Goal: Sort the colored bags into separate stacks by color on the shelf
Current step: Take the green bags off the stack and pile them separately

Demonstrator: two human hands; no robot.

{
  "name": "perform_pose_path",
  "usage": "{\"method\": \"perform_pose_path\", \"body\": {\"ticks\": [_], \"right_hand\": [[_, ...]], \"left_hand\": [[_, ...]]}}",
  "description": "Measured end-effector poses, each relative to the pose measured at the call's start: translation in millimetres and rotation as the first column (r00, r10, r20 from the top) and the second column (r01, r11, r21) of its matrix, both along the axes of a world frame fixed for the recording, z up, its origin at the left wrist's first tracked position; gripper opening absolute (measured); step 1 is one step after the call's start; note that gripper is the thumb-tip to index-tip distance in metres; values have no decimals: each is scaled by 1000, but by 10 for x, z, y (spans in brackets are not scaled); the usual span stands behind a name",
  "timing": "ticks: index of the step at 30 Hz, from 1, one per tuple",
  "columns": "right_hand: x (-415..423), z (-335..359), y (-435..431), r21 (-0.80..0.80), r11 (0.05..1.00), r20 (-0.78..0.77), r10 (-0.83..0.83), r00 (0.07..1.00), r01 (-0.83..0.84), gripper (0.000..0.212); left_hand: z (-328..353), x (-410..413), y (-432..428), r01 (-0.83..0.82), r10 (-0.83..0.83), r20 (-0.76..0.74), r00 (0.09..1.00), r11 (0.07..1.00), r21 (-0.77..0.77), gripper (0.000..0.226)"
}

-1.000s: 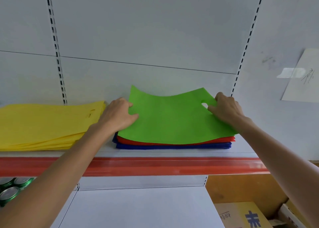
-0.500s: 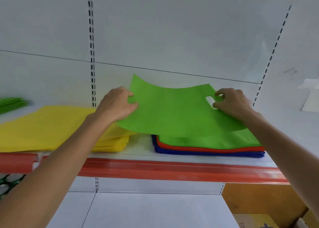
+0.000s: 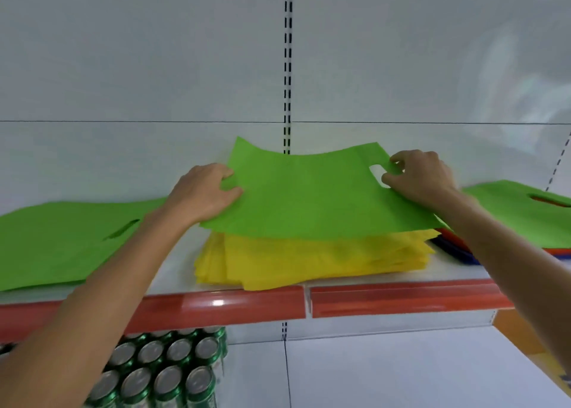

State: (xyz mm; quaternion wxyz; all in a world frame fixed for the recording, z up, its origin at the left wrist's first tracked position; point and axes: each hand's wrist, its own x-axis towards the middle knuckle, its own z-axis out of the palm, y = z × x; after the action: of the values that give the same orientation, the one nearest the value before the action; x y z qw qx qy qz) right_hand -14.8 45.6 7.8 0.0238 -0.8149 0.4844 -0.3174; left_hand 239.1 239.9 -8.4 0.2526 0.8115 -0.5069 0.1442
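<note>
Holding a green bag [image 3: 309, 197] spread just over the yellow stack [image 3: 312, 259] at the middle of the shelf [image 3: 401, 299]. Pinching its left edge with the left hand [image 3: 205, 191], fingers curled on the fabric. Pinching the strip beside the handle cut-out with the right hand [image 3: 423, 175], thumb and forefinger closed on it. Flanked by a green stack [image 3: 61, 237] at left and a mixed pile [image 3: 519, 209] at right, green on top of red and blue. Below, green cans [image 3: 160, 373].
</note>
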Motion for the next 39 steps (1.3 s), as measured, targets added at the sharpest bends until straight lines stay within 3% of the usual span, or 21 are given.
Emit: {"method": "perform_pose_path", "body": {"ticks": [15,22,28,35,39], "right_hand": [[2112,268,1581,-113,977,-101,172,980,-183,37],[2964,-24,2471,-41,978,-79,200,977,-204,36],[3319,-294,2858,60,986,-66,157,985,-153,34],[3362,-345,2902,80,994,-120,89,989,-80,34],[3394,-427,2905,122,988,-117,114,987,-99,35]], "left_hand": [[-37,1808,1803,-176,169,-120,978,983,-48,49],[-138,2624,2712,-218,216,-157,964,976,5,48],[-335,3012,3042,-155,187,-187,964,972,177,51],[-428,3126,3038,-67,120,-226,967,971,228,45],[-489,3216,3049,-36,105,-253,962,963,266,52]]}}
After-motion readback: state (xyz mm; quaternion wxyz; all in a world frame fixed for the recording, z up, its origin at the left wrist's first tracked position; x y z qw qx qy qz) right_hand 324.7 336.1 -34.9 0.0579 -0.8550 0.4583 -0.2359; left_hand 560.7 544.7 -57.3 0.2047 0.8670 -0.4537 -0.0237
